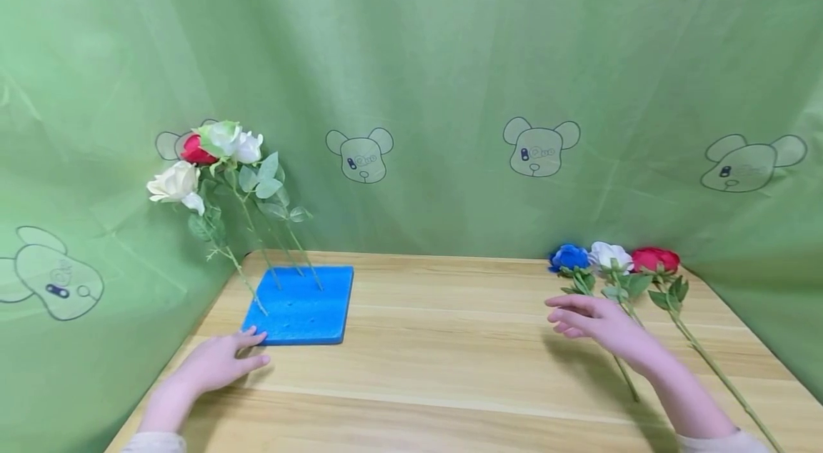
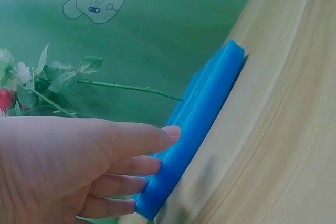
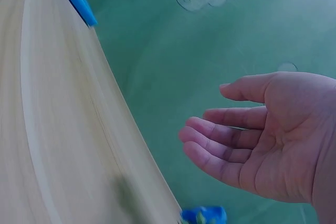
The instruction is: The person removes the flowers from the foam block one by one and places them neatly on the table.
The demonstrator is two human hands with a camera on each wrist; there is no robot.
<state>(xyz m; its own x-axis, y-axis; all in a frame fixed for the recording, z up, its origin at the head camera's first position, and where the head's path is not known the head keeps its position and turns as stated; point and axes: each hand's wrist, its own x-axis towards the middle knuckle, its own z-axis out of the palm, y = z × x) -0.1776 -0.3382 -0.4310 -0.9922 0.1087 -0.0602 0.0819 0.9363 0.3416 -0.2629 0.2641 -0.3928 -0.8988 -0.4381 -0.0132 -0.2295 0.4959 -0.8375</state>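
Left hand [image 1: 218, 361]: fingers extended; tips against the block's [image 1: 302, 321] near-left corner;
Right hand [image 1: 598, 328]: fingers loosely extended; above the stems [image 1: 625, 374];
Block: on the table [image 1: 437, 367]; standing roses [image 1: 175, 183] in it;
Loose roses [image 1: 611, 258]: blue, white, red; heads beyond the right fingers.

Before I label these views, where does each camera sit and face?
Head: head-worn, looking forward-down at the table; left hand, right hand visible.
Left wrist: worn there, facing the blue board; left hand visible.
Right wrist: worn there, facing the curtain and table; right hand visible.
Head and right wrist share the blue flower.
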